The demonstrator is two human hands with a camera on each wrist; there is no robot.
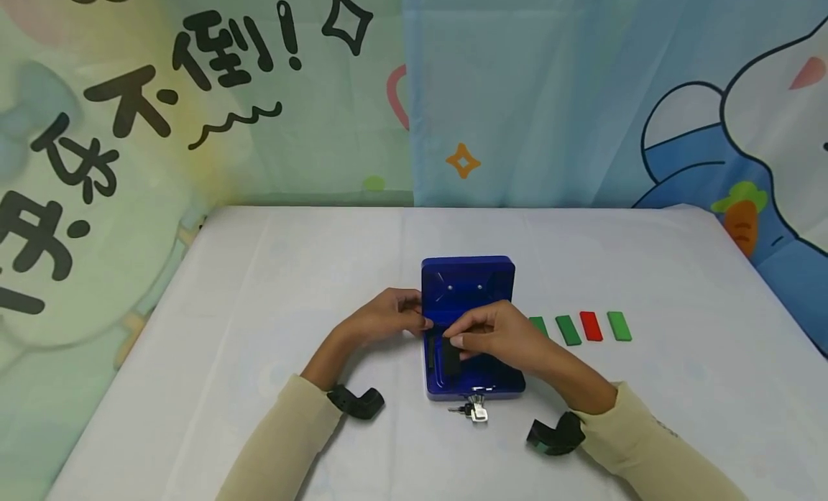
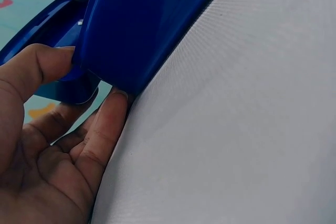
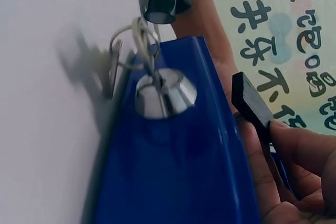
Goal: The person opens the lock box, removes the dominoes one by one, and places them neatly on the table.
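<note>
A blue metal lockbox (image 1: 493,375) stands on the table with its lid (image 1: 479,277) tipped back. At its left side near the hinge, my left hand (image 1: 383,317) grips the box wall, thumb over the rim and fingertips low against the outside (image 2: 111,111). My right hand (image 1: 501,333) reaches over the box and pinches a flat black block (image 3: 253,103) between thumb and fingers. Seen from the head, that block overlaps the box interior. A narrow dark strip (image 1: 431,351) shows along the inner left wall.
A silver lock with keys (image 1: 477,409) sticks out from the box's front. Right of the box lie several flat blocks in a row, including a red block (image 1: 591,326) and a green block (image 1: 619,326); my right hand partly covers the nearest green one (image 1: 538,324).
</note>
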